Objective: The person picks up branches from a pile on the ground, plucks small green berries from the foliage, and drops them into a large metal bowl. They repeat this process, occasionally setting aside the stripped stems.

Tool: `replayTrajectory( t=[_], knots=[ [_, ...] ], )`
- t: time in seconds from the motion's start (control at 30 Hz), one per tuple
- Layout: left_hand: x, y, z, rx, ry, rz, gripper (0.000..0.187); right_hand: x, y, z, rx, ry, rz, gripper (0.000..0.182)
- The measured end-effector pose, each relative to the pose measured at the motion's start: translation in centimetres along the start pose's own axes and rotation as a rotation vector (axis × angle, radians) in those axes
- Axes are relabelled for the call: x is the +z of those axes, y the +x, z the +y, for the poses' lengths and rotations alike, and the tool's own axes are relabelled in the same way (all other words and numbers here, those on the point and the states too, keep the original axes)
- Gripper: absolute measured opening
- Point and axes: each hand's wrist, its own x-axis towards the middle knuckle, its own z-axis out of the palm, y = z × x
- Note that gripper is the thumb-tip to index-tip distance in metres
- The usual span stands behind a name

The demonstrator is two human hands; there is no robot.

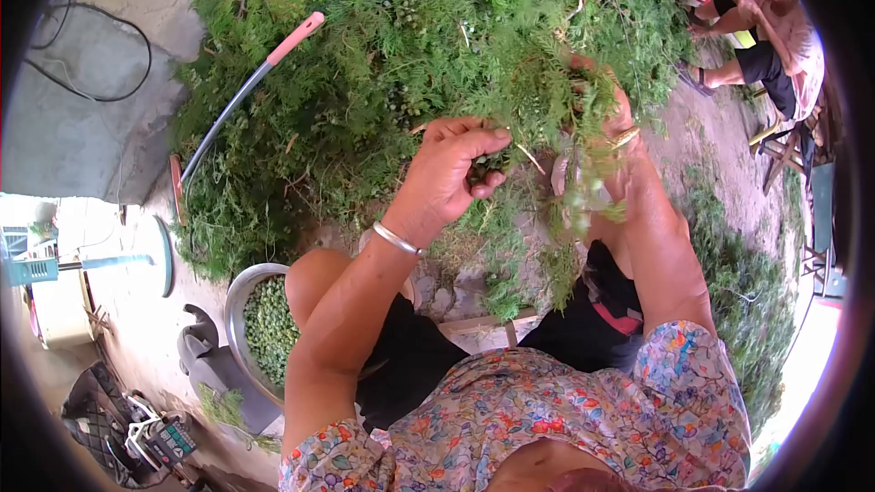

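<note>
My right hand [602,96] grips a leafy conifer branch [538,82], whose green sprays hang down in front of the wrist and hide some of the fingers. Just left of it, my left hand [451,169] is curled with thumb and fingers drawn together. Small dark green berries [488,164] show inside its palm. A short bare twig [530,159] sticks out between the two hands. Both hands are over the near edge of a big heap of cut conifer branches [365,64] that bear pale green berries.
A metal basin [233,314] of green berries stands beside my left knee. On the heap lies a curved grey bar with a pink end [296,38]. Another person [779,46] sits at the upper right. A fan-like stand [164,255] is at left; more cut greenery [738,310] lies at right.
</note>
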Motion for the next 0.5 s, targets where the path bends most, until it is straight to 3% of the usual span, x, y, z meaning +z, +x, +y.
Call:
replayTrajectory(
  t=[0.1, 0.17, 0.23, 0.27, 0.33, 0.43, 0.5],
  knots=[
    [0.5, -0.5, 0.3, 0.008, -0.005, -0.073, 0.014, 0.7, 0.5, 0.1, 0.04, 0.032, 0.075, 0.04],
    [1.3, -1.1, 0.4, 0.003, -0.005, 0.078, 0.009, 0.5, 0.8, 0.4, 0.023, 0.051, 0.025, 0.033],
    [0.2, -1.4, 0.3, 0.007, 0.091, -0.02, 0.007, 0.8, 1.3, -0.6, 0.056, -0.035, 0.006, 0.032],
    [-0.3, -1.7, 0.3, 0.011, 0.185, -0.117, 0.006, 2.9, 0.7, -2.3, 0.03, 0.084, 0.139, 0.031],
    [-0.7, -3.1, 0.0, -0.012, 0.148, -0.133, 0.007, -2.7, 4.9, -2.2, 0.014, 0.302, 0.322, 0.031],
    [-1.2, -3.5, -0.4, -0.019, 0.086, -0.109, 0.013, 0.1, 3.1, -3.1, -0.074, 0.281, 0.466, 0.028],
    [-2.7, -2.7, -0.7, 0.055, -0.083, -0.136, 0.019, 0.2, 2.3, -2.9, -0.076, 0.226, 0.431, 0.028]
  ],
)
